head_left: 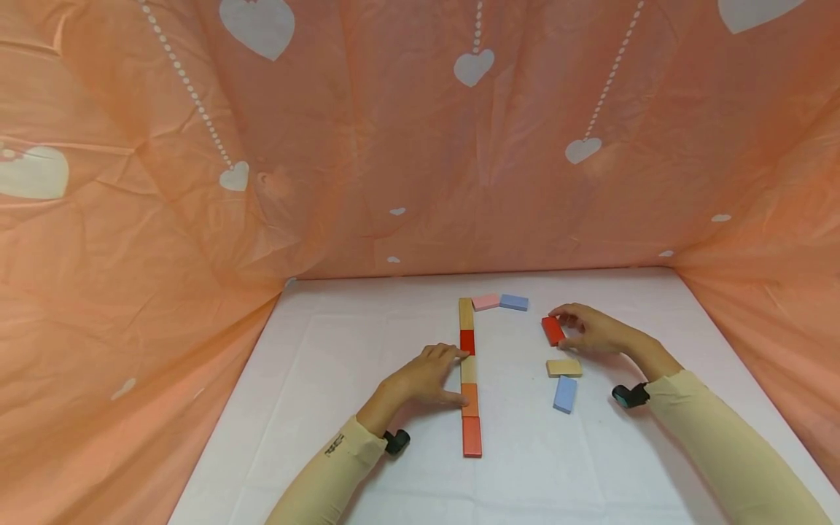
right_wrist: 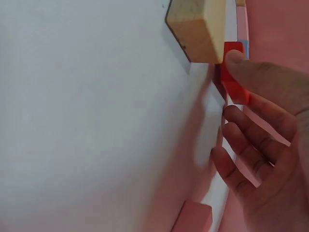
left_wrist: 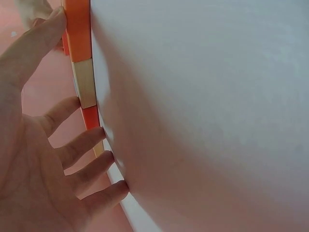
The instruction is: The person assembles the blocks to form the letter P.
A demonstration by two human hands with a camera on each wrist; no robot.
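My right hand (head_left: 590,332) holds a red block (head_left: 553,330) on the white table (head_left: 315,379). My thumb and fingers curl around it, one on each side. The red block lies flat, a bit tilted, to the right of the long row of blocks (head_left: 469,375). In the right wrist view my thumb presses on the red block (right_wrist: 233,77) and my other fingers (right_wrist: 251,145) bend loosely below it.

My left hand (head_left: 426,379) rests beside the row. The fingers are spread and nearly straight, and the tips touch the left side of the row near the tan and orange parts. In the left wrist view my fingertips (left_wrist: 96,133) press on the edge of the row (left_wrist: 82,72), and my thumb touches the orange piece.

The row runs straight away from me. It goes red, orange, tan, red, tan.

Just near my right hand lies a tan block (head_left: 564,367). A blue block (head_left: 564,394) lies right below it, closer to me. At the far end of the row sit a pink block (head_left: 486,301) and another blue block (head_left: 514,302), side by side.

A pink cloth with white hearts (head_left: 394,146) hangs all around the table
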